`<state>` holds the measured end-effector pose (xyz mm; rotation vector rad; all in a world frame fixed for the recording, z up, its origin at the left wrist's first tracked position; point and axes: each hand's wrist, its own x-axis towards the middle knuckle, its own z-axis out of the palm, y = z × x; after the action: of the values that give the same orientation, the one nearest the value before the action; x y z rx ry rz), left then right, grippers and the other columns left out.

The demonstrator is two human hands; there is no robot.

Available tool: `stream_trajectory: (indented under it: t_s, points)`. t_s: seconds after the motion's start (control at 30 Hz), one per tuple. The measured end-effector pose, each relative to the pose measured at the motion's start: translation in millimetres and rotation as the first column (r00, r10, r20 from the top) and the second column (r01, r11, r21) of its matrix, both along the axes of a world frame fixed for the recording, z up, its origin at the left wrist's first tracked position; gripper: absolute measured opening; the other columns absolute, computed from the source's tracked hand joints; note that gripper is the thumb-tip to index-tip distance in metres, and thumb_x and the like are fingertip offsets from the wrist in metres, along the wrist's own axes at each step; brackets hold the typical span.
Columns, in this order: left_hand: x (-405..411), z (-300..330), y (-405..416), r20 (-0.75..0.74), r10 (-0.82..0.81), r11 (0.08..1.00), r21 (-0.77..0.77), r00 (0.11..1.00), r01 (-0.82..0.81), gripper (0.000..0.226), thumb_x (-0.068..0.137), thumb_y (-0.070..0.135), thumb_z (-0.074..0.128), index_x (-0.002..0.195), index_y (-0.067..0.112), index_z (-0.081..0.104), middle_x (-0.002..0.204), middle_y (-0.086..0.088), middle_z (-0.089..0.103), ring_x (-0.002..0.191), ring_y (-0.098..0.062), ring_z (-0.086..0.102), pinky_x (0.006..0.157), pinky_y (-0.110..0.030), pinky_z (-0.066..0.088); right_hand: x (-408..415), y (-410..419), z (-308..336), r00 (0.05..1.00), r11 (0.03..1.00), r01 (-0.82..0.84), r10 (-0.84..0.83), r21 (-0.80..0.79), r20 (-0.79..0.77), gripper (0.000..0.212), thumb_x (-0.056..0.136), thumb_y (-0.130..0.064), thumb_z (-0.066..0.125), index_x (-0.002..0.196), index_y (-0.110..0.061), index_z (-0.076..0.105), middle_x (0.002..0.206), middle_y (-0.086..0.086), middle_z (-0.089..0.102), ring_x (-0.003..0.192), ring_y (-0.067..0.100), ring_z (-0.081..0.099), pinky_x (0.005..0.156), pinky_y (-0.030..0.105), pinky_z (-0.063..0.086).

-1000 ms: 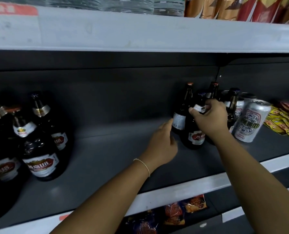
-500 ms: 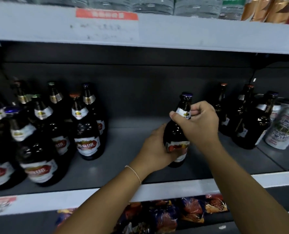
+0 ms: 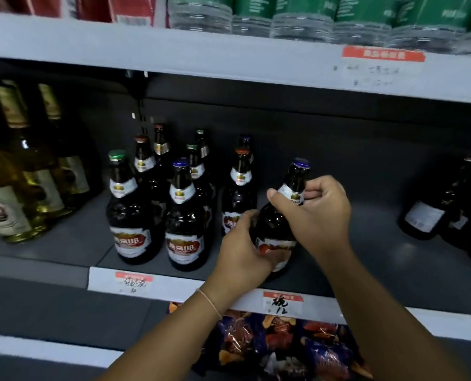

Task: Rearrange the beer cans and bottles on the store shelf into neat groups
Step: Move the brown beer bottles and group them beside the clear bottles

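Between both hands, the dark bottle [image 3: 279,215] tilts: right hand [image 3: 318,213] pinching its neck, left hand [image 3: 244,248] cupping the belly. Glass looks heavy, slick, breakable; that two-point grip suits it.

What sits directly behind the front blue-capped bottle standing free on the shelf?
Behind the blue-capped bottle stands a green-capped bottle, with another further back. Their lower bodies are hidden by the front bottle, so their labels cannot be read.

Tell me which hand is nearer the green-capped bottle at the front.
Left. The left hand grips the body of the blue-capped bottle, closer to the green-capped bottle. The right hand holds that bottle's neck, farther right.
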<state>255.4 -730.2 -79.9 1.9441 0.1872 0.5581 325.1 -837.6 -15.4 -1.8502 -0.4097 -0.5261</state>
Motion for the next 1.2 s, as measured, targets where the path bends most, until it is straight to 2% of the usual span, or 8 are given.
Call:
stream_trajectory:
  t_s: [0.13, 0.37, 0.53, 0.63, 0.77, 0.93, 1.07, 1.2]
  points:
    - [-16.1, -5.3, 22.0, -0.019, 0.009, 1.000, 0.011, 1.000, -0.009, 0.076, 0.076, 0.020, 0.082, 0.140, 0.018, 0.041, 0.096, 0.040, 0.040, 0.079, 0.038, 0.039, 0.071, 0.009, 0.032, -17.4, 25.3, -2.5, 1.000, 0.999, -0.027, 0.027, -0.023, -0.004, 0.048, 0.061, -0.045, 0.090, 0.085, -0.022, 0.056, 0.099, -0.008, 0.055, 0.082, 0.005, 0.059, 0.068, 0.019, 0.049]
    - [-30.8, -15.4, 41.9, -0.017, 0.026, 0.999, 0.022, 1.000, -0.025, 0.080, 0.078, 0.019, 0.079, 0.145, 0.018, 0.034, 0.110, 0.023, 0.047, 0.104, 0.008, 0.044, 0.073, 0.009, 0.031, -36.3, 50.1, -10.8, 1.000, 0.999, -0.005, 0.006, -0.049, 0.018, 0.048, 0.061, -0.044, 0.090, 0.086, -0.022, 0.056, 0.096, -0.011, 0.052, 0.081, -0.001, 0.055, 0.062, 0.003, 0.037]
    - [-29.6, -25.4, 45.7, -0.026, 0.027, 0.999, 0.032, 0.999, -0.026, 0.083, 0.077, 0.024, 0.079, 0.146, 0.019, 0.032, 0.128, 0.012, 0.056, 0.112, 0.003, 0.051, 0.088, -0.003, 0.042, -42.6, 56.4, -16.3, 0.999, 0.998, 0.001, 0.002, -0.068, 0.043, 0.047, 0.061, -0.043, 0.090, 0.086, -0.023, 0.057, 0.095, -0.014, 0.051, 0.079, 0.003, 0.058, 0.068, 0.014, 0.046]
    - [-29.6, -26.8, 44.6, -0.023, 0.036, 0.999, 0.032, 0.999, -0.036, 0.087, 0.079, 0.024, 0.077, 0.150, 0.018, 0.026, 0.136, 0.007, 0.052, 0.122, -0.004, 0.049, 0.084, 0.007, 0.033, -43.3, 57.4, -16.1, 0.998, 0.997, 0.009, -0.004, -0.083, 0.061, 0.046, 0.062, -0.044, 0.089, 0.087, -0.022, 0.058, 0.095, -0.012, 0.053, 0.077, 0.005, 0.059, 0.069, 0.018, 0.049]
    - [-33.5, -26.3, 44.5, 0.019, 0.019, 1.000, 0.003, 1.000, -0.019, 0.080, 0.082, 0.017, 0.075, 0.148, 0.020, 0.030, 0.135, 0.010, 0.053, 0.115, 0.009, 0.046, 0.085, 0.007, 0.031, -42.8, 52.4, -17.2, 0.993, 0.992, -0.088, 0.094, -0.086, 0.072, 0.033, 0.073, -0.044, 0.082, 0.090, -0.023, 0.064, 0.086, -0.012, 0.059, 0.079, 0.006, 0.063, 0.075, 0.024, 0.054]
    - [-44.5, -35.4, 51.7, -0.012, -0.005, 1.000, 0.030, 1.000, 0.005, 0.064, 0.082, 0.022, 0.076, 0.133, 0.031, 0.039, 0.117, 0.029, 0.052, 0.101, 0.027, 0.044, 0.087, 0.005, 0.034, -44.0, 20.7, -45.6, 0.935, 0.949, -0.312, 0.315, 0.044, -0.162, 0.036, 0.088, -0.040, 0.066, 0.121, -0.025, 0.064, 0.115, -0.007, 0.068, 0.102, -0.002, 0.066, 0.088, 0.021, 0.054]
    - [-56.4, -48.4, 59.5, -0.046, 0.000, 0.994, 0.111, 0.999, 0.005, 0.057, 0.084, 0.005, 0.064, 0.135, 0.024, 0.047, 0.122, 0.018, 0.052, 0.112, 0.011, 0.043, 0.092, 0.005, 0.030, -47.2, 6.7, -84.0, 0.771, 0.823, -0.568, 0.540, 0.020, -0.337, 0.060, 0.088, -0.023, 0.065, 0.144, -0.023, 0.044, 0.130, -0.009, 0.063, 0.121, 0.003, 0.059, 0.097, 0.022, 0.051]
    - [-60.3, -53.7, 63.3, -0.097, -0.044, 0.995, 0.087, 0.994, 0.053, 0.057, 0.087, 0.002, 0.050, 0.142, 0.012, 0.044, 0.130, 0.007, 0.051, 0.125, -0.006, 0.046, 0.104, -0.010, 0.033, -44.6, 8.5, -96.7, 0.804, 0.849, -0.525, 0.472, -0.060, -0.363, 0.065, 0.084, -0.002, 0.073, 0.128, -0.042, 0.046, 0.110, -0.024, 0.069, 0.109, -0.002, 0.063, 0.088, 0.012, 0.051]
